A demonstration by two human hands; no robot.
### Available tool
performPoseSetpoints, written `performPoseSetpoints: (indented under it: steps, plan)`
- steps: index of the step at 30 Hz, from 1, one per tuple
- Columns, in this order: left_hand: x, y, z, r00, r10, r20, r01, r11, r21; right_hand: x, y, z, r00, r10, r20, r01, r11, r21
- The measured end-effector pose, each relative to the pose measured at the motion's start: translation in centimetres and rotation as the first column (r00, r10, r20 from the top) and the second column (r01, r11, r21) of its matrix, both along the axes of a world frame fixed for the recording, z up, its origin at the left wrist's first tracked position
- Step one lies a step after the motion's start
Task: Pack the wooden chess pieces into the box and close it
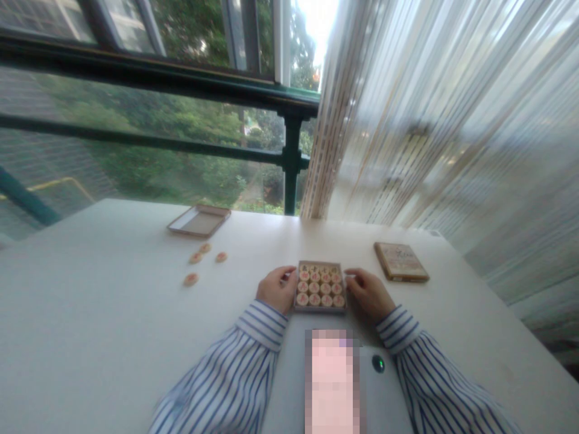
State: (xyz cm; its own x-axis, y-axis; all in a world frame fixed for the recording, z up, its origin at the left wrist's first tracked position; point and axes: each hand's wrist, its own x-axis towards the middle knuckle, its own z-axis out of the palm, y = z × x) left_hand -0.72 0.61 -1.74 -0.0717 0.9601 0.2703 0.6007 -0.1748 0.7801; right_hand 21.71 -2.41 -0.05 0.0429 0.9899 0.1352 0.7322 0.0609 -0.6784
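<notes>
A shallow open box (pixel 320 310) stands on the white table, filled with rows of round Chinese chess pieces (pixel 320 288). Most pieces show red characters, while those in the far row look dark-lettered. My left hand (pixel 277 289) is curled against the box's left wall, thumb and fingers bent. At the opposite wall, my right hand (pixel 368 293) has its bent fingertips at the edge, so the box sits gripped between both hands. Several loose chess pieces (pixel 190 279) with reddish markings lie on the table to the left.
An empty shallow tray-like box half (pixel 199 220) rests at the table's far left edge. To the right lies a flat printed box (pixel 401 262). A pixelated phone-shaped object (pixel 332 386) and a small dark round device (pixel 379 363) are close to me. Beyond are a green railing (pixel 292 144) and a string curtain (pixel 407 108).
</notes>
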Motion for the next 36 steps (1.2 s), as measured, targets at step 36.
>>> performPoseSetpoints:
  steps: [36]
  plan:
    - [-8.3, -3.4, 3.1, 0.967, -0.063, -0.248, 0.089, 0.992, 0.095, -7.1, 0.9, 7.8, 0.851, 0.282, 0.443, -0.343, 0.937, 0.062]
